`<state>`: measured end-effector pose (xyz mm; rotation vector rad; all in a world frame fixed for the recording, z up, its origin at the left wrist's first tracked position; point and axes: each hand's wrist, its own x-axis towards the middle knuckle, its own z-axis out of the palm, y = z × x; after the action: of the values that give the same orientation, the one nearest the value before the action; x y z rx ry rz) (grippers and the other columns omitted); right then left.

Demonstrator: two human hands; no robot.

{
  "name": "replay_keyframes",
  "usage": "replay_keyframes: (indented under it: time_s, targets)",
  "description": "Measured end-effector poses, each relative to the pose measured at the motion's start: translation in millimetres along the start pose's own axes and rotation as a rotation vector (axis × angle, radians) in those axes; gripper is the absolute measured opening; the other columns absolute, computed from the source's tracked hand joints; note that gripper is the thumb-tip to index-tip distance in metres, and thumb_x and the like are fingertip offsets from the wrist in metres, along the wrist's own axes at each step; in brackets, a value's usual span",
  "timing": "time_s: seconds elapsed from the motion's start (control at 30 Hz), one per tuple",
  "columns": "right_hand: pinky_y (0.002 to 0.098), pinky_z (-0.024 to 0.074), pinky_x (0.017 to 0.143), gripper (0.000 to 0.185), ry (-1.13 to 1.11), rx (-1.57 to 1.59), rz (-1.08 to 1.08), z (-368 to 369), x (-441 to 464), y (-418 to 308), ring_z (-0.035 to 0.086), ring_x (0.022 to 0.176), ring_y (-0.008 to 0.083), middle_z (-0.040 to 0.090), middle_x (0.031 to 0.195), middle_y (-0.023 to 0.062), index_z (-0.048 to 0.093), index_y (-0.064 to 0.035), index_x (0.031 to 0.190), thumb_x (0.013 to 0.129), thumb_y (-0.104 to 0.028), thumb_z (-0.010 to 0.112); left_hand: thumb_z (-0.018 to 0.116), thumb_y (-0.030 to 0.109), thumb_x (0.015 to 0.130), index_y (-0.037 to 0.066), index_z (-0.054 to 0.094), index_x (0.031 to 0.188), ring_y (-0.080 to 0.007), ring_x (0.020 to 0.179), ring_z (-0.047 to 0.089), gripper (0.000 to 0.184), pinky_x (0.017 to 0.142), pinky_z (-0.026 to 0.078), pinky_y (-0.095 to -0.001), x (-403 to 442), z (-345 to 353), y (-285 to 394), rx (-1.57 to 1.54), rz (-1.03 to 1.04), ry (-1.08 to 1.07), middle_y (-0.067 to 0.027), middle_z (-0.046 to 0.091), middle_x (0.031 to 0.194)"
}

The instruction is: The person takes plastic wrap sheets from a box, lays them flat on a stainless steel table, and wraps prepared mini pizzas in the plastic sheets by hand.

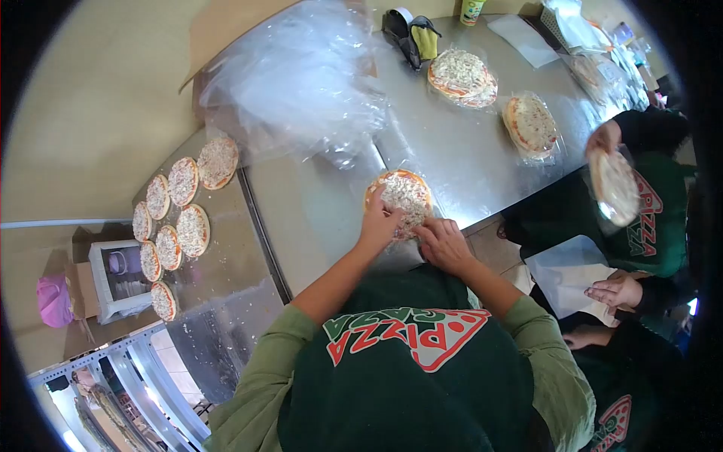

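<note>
A small cheese-topped pizza lies at the near edge of the metal table, with clear plastic bag showing around it and below its near edge. My left hand rests on the left part of the pizza, thumb and fingers apart. At the pizza's near right edge, my right hand has its fingers bent onto the bag; its fingertips are partly hidden. A large heap of clear plastic bags fills a cardboard box beyond my left hand.
Several unwrapped pizzas sit on the left table. Bagged pizzas lie at the far right. A co-worker's hand holds a bagged pizza; another person's hand is near a translucent plastic container.
</note>
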<state>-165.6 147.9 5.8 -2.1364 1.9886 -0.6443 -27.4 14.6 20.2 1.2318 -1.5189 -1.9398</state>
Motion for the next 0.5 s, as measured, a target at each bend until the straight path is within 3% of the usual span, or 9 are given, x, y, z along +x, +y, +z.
replay_keyframes:
  time_s: [0.07, 0.17, 0.27, 0.37, 0.47, 0.5]
  targets:
    - [0.036, 0.0372, 0.075, 0.043, 0.071, -0.054, 0.015, 10, -7, 16, 0.048, 0.088, 0.0241, 0.049, 0.097, 0.0069, 0.051, -0.0119, 0.11, 0.069, -0.016, 0.064, 0.055, 0.002, 0.081, 0.005, 0.021, 0.136, -0.0145, 0.061, 0.056, 0.065, 0.048, 0.053, -0.0299, 16, 10, -24, 0.264, 0.04, 0.012, -0.0081, 0.051, 0.08]
    - [0.0376, 0.0386, 0.075, 0.03, 0.032, 0.03, 0.088, -7, -4, 22, 0.05, 0.087, 0.024, 0.052, 0.097, 0.0063, 0.054, -0.0106, 0.101, 0.072, -0.012, 0.062, 0.056, 0.003, 0.081, 0.005, 0.02, 0.137, -0.0141, 0.061, 0.055, 0.066, 0.048, 0.051, -0.0279, 13, 21, -28, 0.414, 0.161, -0.012, -0.0071, 0.05, 0.078]
    - [0.037, 0.0407, 0.071, 0.021, -0.017, 0.039, 0.05, -6, -5, 34, 0.052, 0.081, 0.0253, 0.054, 0.087, 0.0061, 0.055, -0.0092, 0.094, 0.074, -0.011, 0.061, 0.057, 0.006, 0.082, 0.006, 0.022, 0.137, -0.0133, 0.059, 0.054, 0.065, 0.049, 0.048, -0.0258, 7, 33, -18, 0.266, 0.054, -0.085, -0.0073, 0.052, 0.079]
    - [0.0309, 0.0431, 0.06, 0.01, 0.208, 0.163, 0.225, 9, -3, 54, 0.055, 0.067, 0.0191, 0.052, 0.073, 0.0035, 0.054, -0.0082, 0.086, 0.08, -0.015, 0.059, 0.058, 0.008, 0.082, 0.006, 0.027, 0.136, -0.018, 0.071, 0.056, 0.062, 0.059, 0.048, -0.0292, 7, 22, -18, 0.279, 0.086, -0.027, -0.01, 0.053, 0.088]
    - [0.0249, 0.0396, 0.046, 0.01, 0.366, 1.046, 1.0, 18, 0, 70, 0.054, 0.056, 0.0139, 0.054, 0.075, 0.0021, 0.054, -0.0089, 0.088, 0.088, -0.019, 0.052, 0.059, 0.017, 0.082, 0.005, 0.032, 0.134, -0.0282, 0.101, 0.053, 0.06, 0.085, 0.043, -0.0401, 7, -10, -21, 0.817, 0.517, 0.215, -0.0145, 0.052, 0.113]
    - [0.0246, 0.0414, 0.047, 0.017, 0.419, 1.252, 1.111, 7, 2, 74, 0.054, 0.053, 0.0117, 0.055, 0.078, -0.0002, 0.05, -0.0059, 0.088, 0.09, -0.023, 0.047, 0.058, 0.022, 0.082, 0.005, 0.032, 0.134, -0.0303, 0.108, 0.046, 0.06, 0.09, 0.037, -0.0435, 8, -13, -23, 0.939, 0.571, 0.192, -0.0152, 0.045, 0.121]
